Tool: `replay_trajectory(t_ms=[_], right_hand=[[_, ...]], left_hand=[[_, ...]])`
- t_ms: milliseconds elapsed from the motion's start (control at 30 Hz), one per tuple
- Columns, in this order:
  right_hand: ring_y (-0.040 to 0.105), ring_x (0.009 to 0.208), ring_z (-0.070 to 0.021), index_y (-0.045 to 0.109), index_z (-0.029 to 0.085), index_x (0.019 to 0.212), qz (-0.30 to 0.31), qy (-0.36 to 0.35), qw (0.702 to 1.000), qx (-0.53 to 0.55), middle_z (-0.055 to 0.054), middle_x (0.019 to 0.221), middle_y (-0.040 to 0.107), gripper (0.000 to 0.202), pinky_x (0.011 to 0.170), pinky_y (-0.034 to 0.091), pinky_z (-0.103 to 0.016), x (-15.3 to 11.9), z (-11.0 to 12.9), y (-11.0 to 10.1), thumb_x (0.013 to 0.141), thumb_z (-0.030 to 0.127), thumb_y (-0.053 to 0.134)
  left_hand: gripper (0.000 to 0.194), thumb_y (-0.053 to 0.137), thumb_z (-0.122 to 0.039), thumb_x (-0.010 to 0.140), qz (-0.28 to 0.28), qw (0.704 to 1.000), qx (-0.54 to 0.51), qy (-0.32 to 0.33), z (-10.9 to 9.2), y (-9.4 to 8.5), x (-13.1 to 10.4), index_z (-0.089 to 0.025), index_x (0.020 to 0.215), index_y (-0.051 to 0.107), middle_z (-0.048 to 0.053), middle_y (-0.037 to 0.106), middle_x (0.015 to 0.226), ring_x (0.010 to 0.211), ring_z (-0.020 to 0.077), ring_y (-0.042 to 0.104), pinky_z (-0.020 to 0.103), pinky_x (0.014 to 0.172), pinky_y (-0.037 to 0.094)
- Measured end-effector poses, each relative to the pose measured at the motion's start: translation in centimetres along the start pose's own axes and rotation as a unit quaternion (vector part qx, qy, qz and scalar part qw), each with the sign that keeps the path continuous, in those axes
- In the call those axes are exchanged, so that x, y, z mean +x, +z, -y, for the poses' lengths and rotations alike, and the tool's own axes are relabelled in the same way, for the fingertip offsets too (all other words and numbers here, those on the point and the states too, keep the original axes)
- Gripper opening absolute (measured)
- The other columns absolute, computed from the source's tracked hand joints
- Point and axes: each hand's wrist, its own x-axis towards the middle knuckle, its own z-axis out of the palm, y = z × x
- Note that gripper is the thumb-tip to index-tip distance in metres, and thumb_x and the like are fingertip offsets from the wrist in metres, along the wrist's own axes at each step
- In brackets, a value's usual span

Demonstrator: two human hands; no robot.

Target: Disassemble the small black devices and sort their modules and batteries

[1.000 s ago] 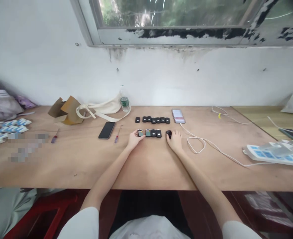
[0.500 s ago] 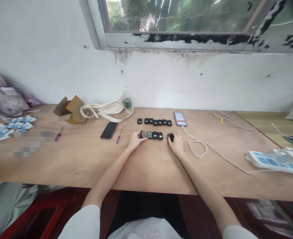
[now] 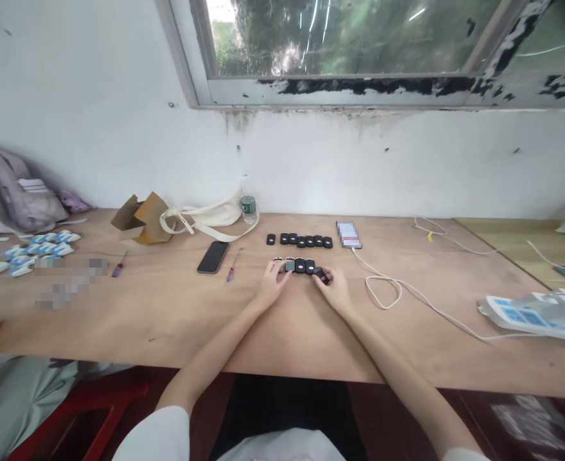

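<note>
Head view: right hand [image 3: 336,291] pinches a small black rounded plastic fob [image 3: 322,276], tilted, just off the right end of the near row. Left hand [image 3: 269,287] has thumb and fingers at an opened fob with green circuit board [image 3: 290,266]; can't tell if it grips. Two closed black fobs [image 3: 300,266] sit side by side between the hands. Row of black rounded fobs [image 3: 310,241] behind, on brown wooden table [image 3: 292,339].
</note>
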Motion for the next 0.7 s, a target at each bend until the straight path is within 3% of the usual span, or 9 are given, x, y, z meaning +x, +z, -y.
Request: replay_trajectory(t_ms=[67,133,300,433,567,700], right_hand=[[0.054,0.070,-0.0193,0.064,0.016,0.096,0.068,0.001,0.994,0.080,-0.007,0.083,0.061,0.039,0.068,0.043,-0.032,-0.8,0.9,0.5,0.076,0.049,0.059],[0.056,0.069,-0.0190,0.065,0.017,0.089,0.100,0.008,0.987,0.125,-0.007,0.081,0.063,0.036,0.067,0.044,-0.031,-1.2,1.5,1.0,0.081,0.050,0.052],[0.054,0.053,-0.0171,0.064,0.016,0.083,0.118,0.087,0.973,0.179,-0.004,0.062,0.060,0.040,0.055,0.043,-0.029,-0.9,1.0,1.7,0.083,0.050,0.043],[0.051,0.046,-0.0143,0.063,0.015,0.084,0.136,0.097,0.966,0.198,-0.004,0.064,0.061,0.041,0.046,0.040,-0.026,-0.7,0.6,1.7,0.082,0.051,0.042],[0.054,0.053,-0.0148,0.064,0.015,0.084,0.140,0.093,0.964,0.206,-0.005,0.069,0.063,0.042,0.048,0.042,-0.025,-0.9,0.6,1.9,0.081,0.052,0.044],[0.057,0.059,-0.0163,0.065,0.015,0.086,0.147,0.092,0.965,0.200,-0.007,0.075,0.065,0.042,0.051,0.043,-0.026,-1.1,0.8,2.0,0.082,0.051,0.044]], left_hand=[[0.031,0.039,-0.036,0.094,0.040,0.999,-0.030,0.002,-1.2,1.0,-1.2,-0.021,0.117,0.053,0.004,0.056,0.091,0.072,0.0137,0.056,0.028,0.074,0.049],[0.029,0.040,-0.035,0.093,0.070,0.997,-0.025,-0.001,-2.1,1.8,-2.2,-0.020,0.115,0.053,0.004,0.057,0.090,0.070,0.0139,0.057,0.028,0.070,0.050],[0.021,0.055,-0.032,0.084,0.112,0.991,0.062,0.040,-3.4,2.3,-3.4,-0.021,0.102,0.060,0.007,0.051,0.107,0.086,0.0182,0.058,0.032,0.078,0.050],[0.015,0.052,-0.026,0.086,0.117,0.983,0.115,0.082,-4.0,1.3,-4.2,-0.021,0.095,0.062,0.007,0.057,0.101,0.097,0.0216,0.054,0.034,0.084,0.048],[0.020,0.045,-0.023,0.090,0.103,0.970,0.195,0.107,-2.9,-0.2,-5.7,-0.021,0.099,0.063,0.008,0.061,0.103,0.093,0.0226,0.054,0.036,0.084,0.047],[0.027,0.038,-0.023,0.092,0.066,0.960,0.267,0.058,0.7,-1.7,-5.2,-0.020,0.101,0.063,0.012,0.062,0.107,0.094,0.0262,0.054,0.040,0.084,0.046]])
